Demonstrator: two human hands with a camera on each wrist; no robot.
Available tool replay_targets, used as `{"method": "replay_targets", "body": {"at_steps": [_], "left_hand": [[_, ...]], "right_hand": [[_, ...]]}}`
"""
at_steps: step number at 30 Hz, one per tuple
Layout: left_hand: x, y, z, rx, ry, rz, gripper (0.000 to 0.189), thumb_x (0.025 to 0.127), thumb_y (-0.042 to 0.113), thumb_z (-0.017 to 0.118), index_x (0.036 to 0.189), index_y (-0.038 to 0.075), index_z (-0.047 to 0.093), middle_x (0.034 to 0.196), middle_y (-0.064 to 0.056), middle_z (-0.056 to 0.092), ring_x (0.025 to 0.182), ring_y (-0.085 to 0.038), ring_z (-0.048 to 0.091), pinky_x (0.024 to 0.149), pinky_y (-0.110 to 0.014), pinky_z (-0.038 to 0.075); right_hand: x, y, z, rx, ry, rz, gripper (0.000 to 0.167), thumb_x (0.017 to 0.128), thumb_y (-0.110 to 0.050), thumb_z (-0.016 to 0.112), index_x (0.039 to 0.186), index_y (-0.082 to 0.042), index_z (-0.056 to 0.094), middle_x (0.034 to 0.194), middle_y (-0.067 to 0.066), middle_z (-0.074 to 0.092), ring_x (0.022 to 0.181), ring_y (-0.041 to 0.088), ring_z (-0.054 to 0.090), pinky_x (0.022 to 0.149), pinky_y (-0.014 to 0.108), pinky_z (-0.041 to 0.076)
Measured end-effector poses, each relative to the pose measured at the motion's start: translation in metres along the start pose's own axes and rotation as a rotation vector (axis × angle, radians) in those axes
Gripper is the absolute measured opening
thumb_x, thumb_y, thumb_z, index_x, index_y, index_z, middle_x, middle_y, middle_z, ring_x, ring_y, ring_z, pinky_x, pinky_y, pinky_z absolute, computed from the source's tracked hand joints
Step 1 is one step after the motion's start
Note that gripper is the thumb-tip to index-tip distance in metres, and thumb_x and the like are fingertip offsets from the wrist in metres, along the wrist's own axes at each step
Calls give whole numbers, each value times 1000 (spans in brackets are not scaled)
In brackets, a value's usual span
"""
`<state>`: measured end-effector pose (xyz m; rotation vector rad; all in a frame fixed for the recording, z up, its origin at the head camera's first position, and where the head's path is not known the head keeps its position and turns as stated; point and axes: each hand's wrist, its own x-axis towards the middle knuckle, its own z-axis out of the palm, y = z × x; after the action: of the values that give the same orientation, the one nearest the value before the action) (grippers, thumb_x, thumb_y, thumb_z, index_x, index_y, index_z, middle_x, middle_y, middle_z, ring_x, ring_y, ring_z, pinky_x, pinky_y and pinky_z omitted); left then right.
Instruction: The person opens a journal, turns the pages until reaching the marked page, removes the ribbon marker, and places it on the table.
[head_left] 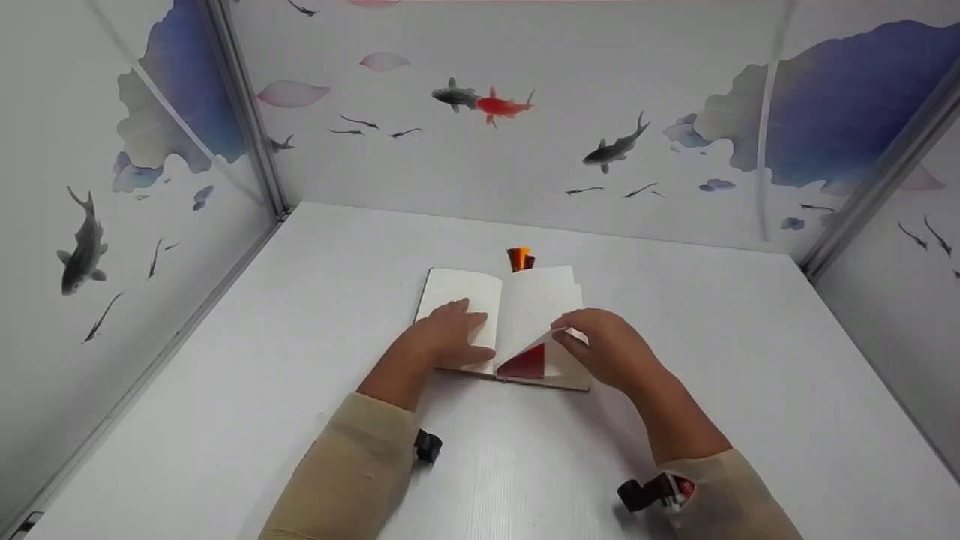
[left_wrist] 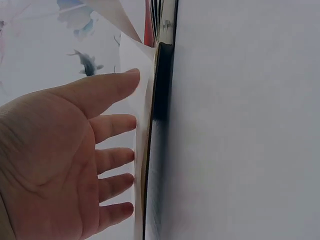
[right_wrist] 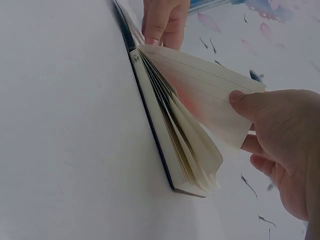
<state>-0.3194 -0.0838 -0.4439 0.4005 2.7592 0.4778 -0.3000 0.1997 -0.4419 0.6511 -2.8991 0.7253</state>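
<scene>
Cream paper fills the notebook point(head_left: 498, 324), which lies spread on the tabletop point(head_left: 712, 330), beneath both hands. I see the right hand point(head_left: 611, 349) pinching the near edge of the lifted page point(head_left: 531, 304) between thumb and fingers, and a dark red patch point(head_left: 525, 364) showing under it. The left hand point(head_left: 450, 334) rests on the left page point(head_left: 461, 285) with its fingers spread, clasping nothing; the two hands are well apart.

To lift this page cleanly, I'd want the left hand pressing close to the fold, so the notebook cannot slide, and the right using a light pinch and a low arc; thin paper, I judge, would crease under a hard tug.

From the right wrist I get what the head view hides: ruled lines on the lifted page and a thick fan of loose leaves point(right_wrist: 192, 142) below it. The left wrist shows me four fingertips lined up at the paper; whether the thumb touches, I cannot tell. For the orange-and-dark object point(head_left: 519, 258) just beyond the notebook's far edge, I rely on the head view, which also shows the fish-printed back wall point(head_left: 487, 165).
</scene>
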Motion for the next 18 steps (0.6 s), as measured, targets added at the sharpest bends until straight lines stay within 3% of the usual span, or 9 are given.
{"method": "replay_targets", "body": {"at_steps": [9,18], "left_hand": [[-5,27,0,-34,74,38,92,95,69,66,170,27,34,179,-3,28,168,-28,24,133,-60,28],[-3,39,10,56,118,65,97,95,59,74,172,26,26,178,-4,31,166,-28,28,131,-58,32]], "right_hand": [[0,-11,0,3,38,-18,28,104,-22,72,132,-22,75,140,3,74,140,32,64,117,57,52],[0,-20,1,-62,115,-142,22,105,-20,71,126,-23,74,146,-2,70,152,26,53,125,58,43]]}}
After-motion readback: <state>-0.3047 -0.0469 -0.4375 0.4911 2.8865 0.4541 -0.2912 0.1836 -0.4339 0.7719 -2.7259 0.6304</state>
